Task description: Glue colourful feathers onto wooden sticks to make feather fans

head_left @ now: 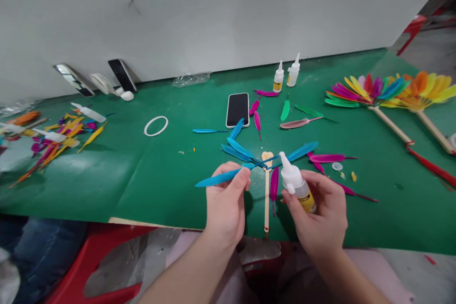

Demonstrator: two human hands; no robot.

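My left hand (225, 202) pinches a blue feather (221, 178) over the stick (267, 194), right hand (320, 213) wrapped tight around the glue bottle (296, 184).

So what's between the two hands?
In the head view, a wooden stick and a pink feather lie on the green mat between the left hand, holding a blue feather, and the right hand, holding a glue bottle.
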